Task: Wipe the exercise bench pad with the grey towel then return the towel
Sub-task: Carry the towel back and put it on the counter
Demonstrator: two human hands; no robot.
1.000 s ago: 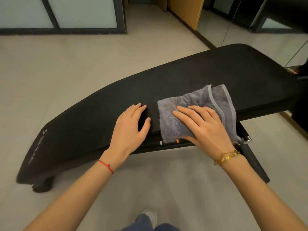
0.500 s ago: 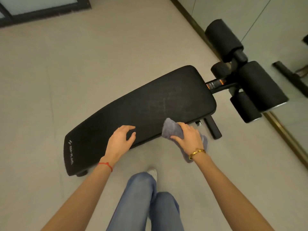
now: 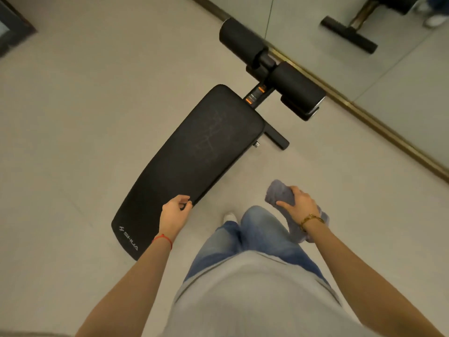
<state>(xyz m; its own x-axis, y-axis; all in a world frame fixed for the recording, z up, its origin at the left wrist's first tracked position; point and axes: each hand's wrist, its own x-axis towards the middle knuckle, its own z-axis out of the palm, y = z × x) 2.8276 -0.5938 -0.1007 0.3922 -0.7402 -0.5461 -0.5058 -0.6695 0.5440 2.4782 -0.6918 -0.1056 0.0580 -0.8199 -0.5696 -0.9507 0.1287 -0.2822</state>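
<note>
Head view: black bench pad (image 3: 194, 154) on pale floor (image 3: 73, 105), mirrored wall (image 3: 388, 76) beside.

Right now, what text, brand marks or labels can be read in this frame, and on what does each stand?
"SHUA", white with a small logo, on the near end of the bench pad.
Orange and white labels on the black frame post: too small and blurred to read.
Nothing else legible.

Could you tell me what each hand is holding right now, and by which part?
The right hand grips the grey towel bunched around its middle, both ends hanging free. The left hand holds nothing, fingers loosely curled at the bench pad edge.
</note>
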